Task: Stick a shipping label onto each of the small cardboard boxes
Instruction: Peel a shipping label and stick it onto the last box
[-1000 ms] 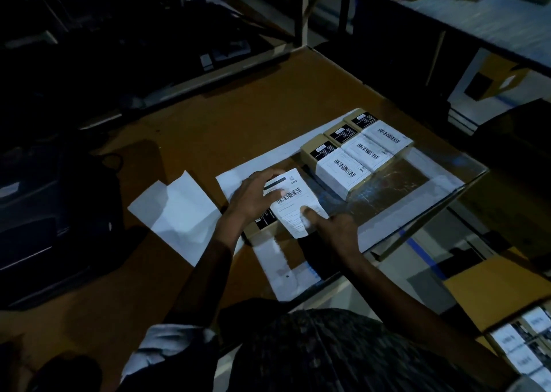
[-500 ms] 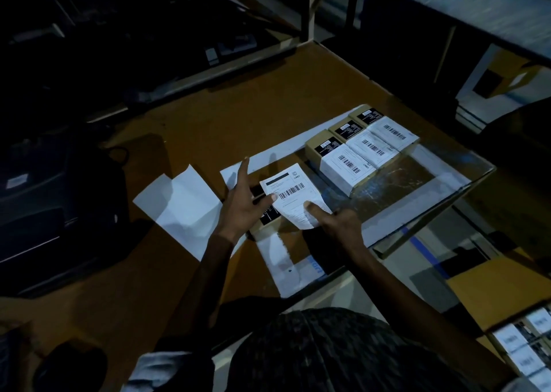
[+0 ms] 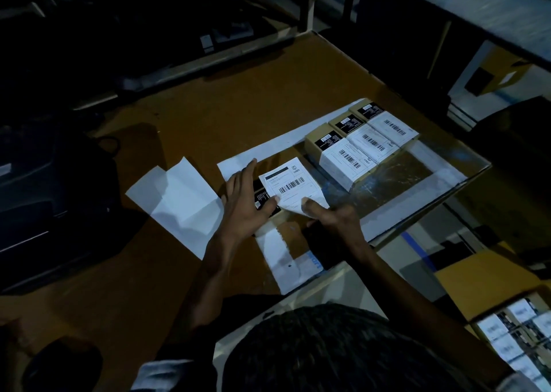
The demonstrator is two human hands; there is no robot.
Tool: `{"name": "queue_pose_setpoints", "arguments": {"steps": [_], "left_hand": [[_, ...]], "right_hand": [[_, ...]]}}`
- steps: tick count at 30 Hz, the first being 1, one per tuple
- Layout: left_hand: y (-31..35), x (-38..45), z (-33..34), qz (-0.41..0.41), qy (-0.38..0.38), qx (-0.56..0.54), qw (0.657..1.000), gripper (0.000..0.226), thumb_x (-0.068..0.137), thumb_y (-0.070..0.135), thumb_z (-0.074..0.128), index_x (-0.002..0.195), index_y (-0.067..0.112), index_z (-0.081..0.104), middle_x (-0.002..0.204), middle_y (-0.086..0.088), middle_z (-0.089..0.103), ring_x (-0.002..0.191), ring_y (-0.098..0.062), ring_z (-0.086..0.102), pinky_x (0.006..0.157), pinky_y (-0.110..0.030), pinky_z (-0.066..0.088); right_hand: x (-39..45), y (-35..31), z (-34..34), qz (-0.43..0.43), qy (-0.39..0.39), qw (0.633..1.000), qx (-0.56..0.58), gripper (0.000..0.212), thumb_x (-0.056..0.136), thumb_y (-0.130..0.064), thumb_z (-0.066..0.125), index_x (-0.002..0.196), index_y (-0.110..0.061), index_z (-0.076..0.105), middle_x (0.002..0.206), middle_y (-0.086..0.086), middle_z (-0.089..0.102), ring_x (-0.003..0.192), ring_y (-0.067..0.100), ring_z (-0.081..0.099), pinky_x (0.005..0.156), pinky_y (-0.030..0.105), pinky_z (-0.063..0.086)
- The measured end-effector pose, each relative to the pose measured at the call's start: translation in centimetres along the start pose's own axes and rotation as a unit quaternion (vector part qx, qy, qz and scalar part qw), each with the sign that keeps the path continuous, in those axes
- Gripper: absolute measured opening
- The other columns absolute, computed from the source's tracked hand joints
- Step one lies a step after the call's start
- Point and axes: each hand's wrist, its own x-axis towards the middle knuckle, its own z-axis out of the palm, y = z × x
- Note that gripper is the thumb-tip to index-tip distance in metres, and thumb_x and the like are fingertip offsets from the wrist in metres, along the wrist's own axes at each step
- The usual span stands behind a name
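A white shipping label point(image 3: 290, 184) with a barcode lies on top of a small cardboard box point(image 3: 264, 199) at the table's middle. My left hand point(image 3: 246, 202) lies flat with straight fingers over the box's left part, its thumb touching the label's left edge. My right hand point(image 3: 331, 217) presses the label's near corner with thumb and forefinger; its other fingers are curled below. Three small boxes point(image 3: 346, 162) point(image 3: 372, 141) point(image 3: 390, 125) with white labels stand in a row to the right.
The brown table point(image 3: 208, 108) holds white backing sheets point(image 3: 176, 204) to the left and a white strip point(image 3: 283, 260) near its front edge. An open carton point(image 3: 518, 329) with several labelled boxes sits at the lower right. Dark equipment point(image 3: 44, 198) lies to the left.
My left hand has spread out flat over the box and slid along the label's left edge. My right hand has kept pressing the label's near corner.
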Motion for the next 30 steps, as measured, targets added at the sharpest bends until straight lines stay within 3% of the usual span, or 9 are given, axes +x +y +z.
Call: {"name": "queue_pose_setpoints", "arguments": {"steps": [1, 5, 7, 11, 14, 17, 20, 24, 30], "left_hand": [[0.1, 0.0, 0.0, -0.002, -0.001, 0.004, 1.0, 0.089, 0.087, 0.045, 0.072, 0.155, 0.037, 0.015, 0.158, 0.004, 0.027, 0.147, -0.023, 0.017, 0.115, -0.061, 0.027], [-0.1, 0.0, -0.3, -0.008, -0.013, -0.007, 1.0, 0.09, 0.086, 0.045, 0.073, 0.155, 0.036, 0.016, 0.16, 0.005, 0.021, 0.15, -0.023, 0.011, 0.117, -0.062, 0.024], [-0.2, 0.1, -0.4, -0.006, -0.022, -0.012, 1.0, 0.093, 0.085, 0.046, 0.074, 0.155, 0.037, 0.014, 0.162, 0.007, 0.018, 0.151, -0.022, 0.006, 0.118, -0.063, 0.021], [-0.3, 0.2, -0.7, -0.018, -0.044, -0.019, 0.999, 0.1, 0.08, 0.053, 0.076, 0.153, 0.043, 0.009, 0.164, 0.011, 0.01, 0.153, -0.018, -0.005, 0.117, -0.067, 0.015], [-0.5, 0.3, -0.7, -0.013, -0.053, -0.005, 0.998, 0.103, 0.076, 0.059, 0.074, 0.153, 0.043, 0.007, 0.165, 0.012, 0.008, 0.153, -0.018, -0.008, 0.116, -0.069, 0.013], [-0.5, 0.2, -0.9, -0.001, -0.062, 0.01, 0.998, 0.109, 0.072, 0.063, 0.075, 0.154, 0.042, 0.006, 0.165, 0.014, 0.006, 0.153, -0.016, -0.01, 0.118, -0.067, 0.01], [-0.6, 0.2, -1.2, 0.02, -0.085, 0.04, 0.995, 0.123, 0.062, 0.07, 0.079, 0.155, 0.041, 0.003, 0.166, 0.016, 0.001, 0.152, -0.014, -0.014, 0.119, -0.062, 0.005], [-0.1, 0.2, -1.5, 0.015, -0.12, 0.062, 0.991, 0.139, 0.055, 0.06, 0.089, 0.156, 0.036, -0.003, 0.166, 0.011, -0.006, 0.15, -0.012, -0.019, 0.121, -0.056, -0.001], [0.8, 0.0, -1.5, -0.018, -0.122, 0.061, 0.991, 0.133, 0.063, 0.039, 0.091, 0.156, 0.029, -0.003, 0.166, -0.002, -0.004, 0.152, -0.019, -0.015, 0.123, -0.054, 0.001]], "right_hand": [[-0.2, -0.1, 0.0, 0.045, -0.019, 0.998, 0.051, 0.036, 0.078, -0.046, 0.082, 0.096, -0.015, 0.08, 0.091, -0.002, 0.079, 0.082, 0.013, 0.075, 0.076, 0.032, 0.059], [-0.8, -0.4, 0.1, 0.027, 0.006, 0.999, 0.039, 0.034, 0.078, -0.034, 0.085, 0.104, -0.014, 0.078, 0.1, -0.006, 0.078, 0.078, -0.005, 0.072, 0.064, 0.01, 0.053], [-0.9, -0.2, 0.1, 0.014, 0.012, 1.0, 0.017, 0.04, 0.076, -0.029, 0.087, 0.11, -0.013, 0.074, 0.102, -0.005, 0.077, 0.078, -0.009, 0.07, 0.063, 0.007, 0.052], [-0.9, -0.1, 0.4, -0.014, 0.036, 0.999, 0.028, 0.095, 0.063, -0.035, 0.092, 0.14, -0.017, 0.04, 0.117, -0.009, 0.07, 0.098, -0.002, 0.07, 0.088, 0.036, 0.06], [-1.0, -0.6, 0.8, -0.052, 0.07, 0.996, -0.004, 0.113, 0.059, -0.041, 0.092, 0.148, -0.017, 0.028, 0.132, 0.0, 0.057, 0.122, 0.006, 0.059, 0.098, 0.046, 0.054], [-1.0, -1.4, 0.9, -0.141, 0.13, 0.96, -0.206, 0.101, 0.065, -0.063, 0.074, 0.146, -0.016, 0.037, 0.147, 0.017, 0.04, 0.134, 0.035, 0.041, 0.106, 0.053, 0.042], [-1.3, -2.0, 1.9, -0.18, 0.109, 0.902, -0.376, 0.067, 0.084, -0.067, 0.052, 0.142, -0.033, 0.049, 0.159, 0.017, 0.024, 0.141, 0.043, 0.024, 0.107, 0.064, 0.029], [-1.5, -1.6, 3.6, -0.213, 0.103, 0.844, -0.482, 0.052, 0.096, -0.06, 0.034, 0.144, -0.046, 0.045, 0.163, 0.014, 0.024, 0.141, 0.047, 0.026, 0.102, 0.066, 0.03], [-1.5, -2.5, 5.3, -0.291, 0.094, 0.804, -0.51, 0.052, 0.094, -0.057, 0.043, 0.143, -0.04, 0.051, 0.16, 0.014, 0.033, 0.139, 0.046, 0.037, 0.099, 0.061, 0.038]]}}
